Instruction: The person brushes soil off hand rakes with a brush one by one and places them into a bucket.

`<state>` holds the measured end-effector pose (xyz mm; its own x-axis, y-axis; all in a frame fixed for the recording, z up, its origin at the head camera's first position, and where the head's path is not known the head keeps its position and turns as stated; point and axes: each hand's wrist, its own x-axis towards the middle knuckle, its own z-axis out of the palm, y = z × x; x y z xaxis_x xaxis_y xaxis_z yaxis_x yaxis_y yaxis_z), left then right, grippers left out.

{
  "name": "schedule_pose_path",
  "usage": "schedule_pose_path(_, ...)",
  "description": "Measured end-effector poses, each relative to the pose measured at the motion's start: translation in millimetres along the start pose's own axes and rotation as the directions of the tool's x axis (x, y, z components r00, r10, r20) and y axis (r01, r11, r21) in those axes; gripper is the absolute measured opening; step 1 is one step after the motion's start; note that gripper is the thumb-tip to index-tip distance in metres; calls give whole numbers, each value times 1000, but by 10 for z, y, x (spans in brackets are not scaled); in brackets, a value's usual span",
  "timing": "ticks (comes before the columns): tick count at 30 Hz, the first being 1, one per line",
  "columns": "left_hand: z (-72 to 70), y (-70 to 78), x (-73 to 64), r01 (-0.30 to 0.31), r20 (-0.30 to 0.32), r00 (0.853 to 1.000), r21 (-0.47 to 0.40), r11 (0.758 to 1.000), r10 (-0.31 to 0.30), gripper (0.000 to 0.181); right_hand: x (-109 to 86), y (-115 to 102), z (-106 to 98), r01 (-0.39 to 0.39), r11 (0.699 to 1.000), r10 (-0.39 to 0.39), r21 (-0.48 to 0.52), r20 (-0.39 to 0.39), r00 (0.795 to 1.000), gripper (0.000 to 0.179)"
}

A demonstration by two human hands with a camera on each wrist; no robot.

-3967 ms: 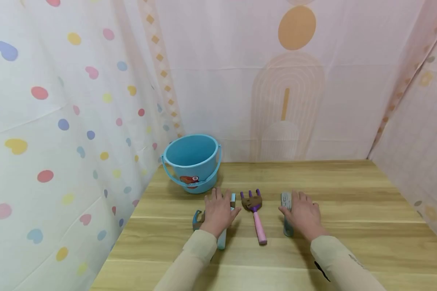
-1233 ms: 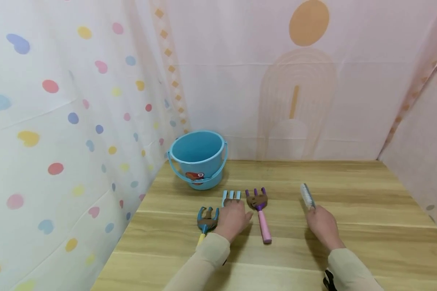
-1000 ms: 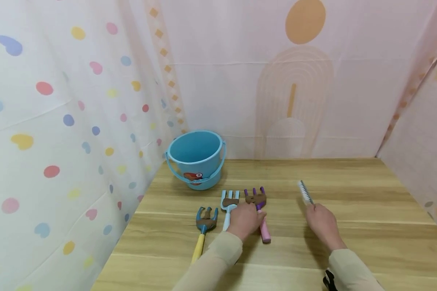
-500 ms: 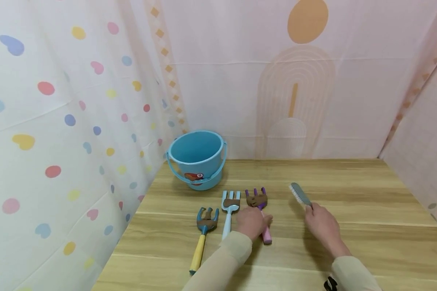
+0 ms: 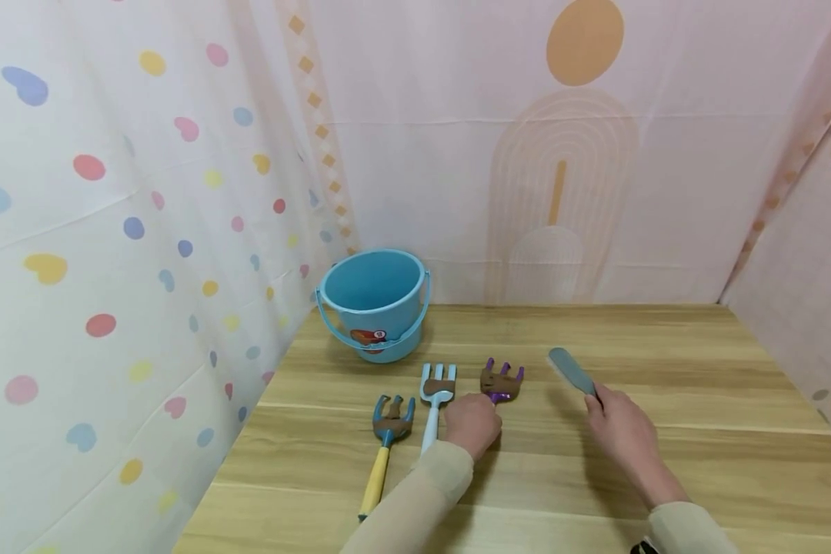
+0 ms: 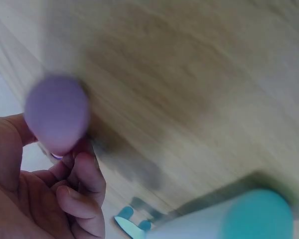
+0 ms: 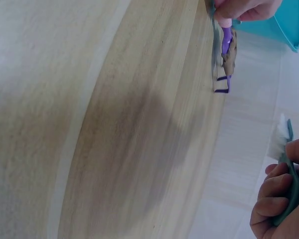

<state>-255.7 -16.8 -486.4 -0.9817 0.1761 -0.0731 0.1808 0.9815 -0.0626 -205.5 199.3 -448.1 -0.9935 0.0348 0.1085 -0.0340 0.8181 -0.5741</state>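
My left hand (image 5: 472, 423) grips the pink handle of a toy hand fork (image 5: 502, 383) with purple tines and a brown clod stuck on them. The end of that handle (image 6: 57, 112) shows large in the left wrist view, between thumb and fingers. In the right wrist view the fork (image 7: 229, 55) looks raised a little off the tabletop. My right hand (image 5: 623, 431) holds a grey-green brush (image 5: 571, 369) above the table, its back turned up. Its white bristles (image 7: 279, 139) show in the right wrist view.
Left of my left hand lie a light blue fork (image 5: 438, 390) and a blue fork with a yellow handle (image 5: 377, 481), both with brown clods. A blue bucket (image 5: 388, 331) stands behind them. Patterned curtains (image 5: 422, 192) border the wooden table (image 5: 665, 362).
My left hand moved right from the light blue fork and took hold of the pink-handled one, whose tines shifted right. My right hand picked up the brush and turned its bristles downward.
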Motion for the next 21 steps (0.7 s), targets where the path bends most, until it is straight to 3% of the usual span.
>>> schedule_pose_path(2, -1, -23, 8, 61, -59, 996, -134, 989, -70, 32, -6, 12, -8, 9, 1000, -9, 0, -4, 1000, 44)
schedule_pose_path(7, -19, -68, 16, 40, -104, 993, -181, 983, -59, 33, -16, 27, -9, 24, 1000, -24, 9, 2, 1000, 45)
schedule_pose_path(12, -38, -133, -8, -32, -157, 988, -198, 980, 0, 32, -5, 25, -7, 32, 999, -32, 11, -2, 999, 44)
schedule_pose_path(21, -31, -337, -100, -166, -241, 964, -216, 962, 112, 30, -13, 13, 26, 73, 997, -73, 18, -2, 997, 44)
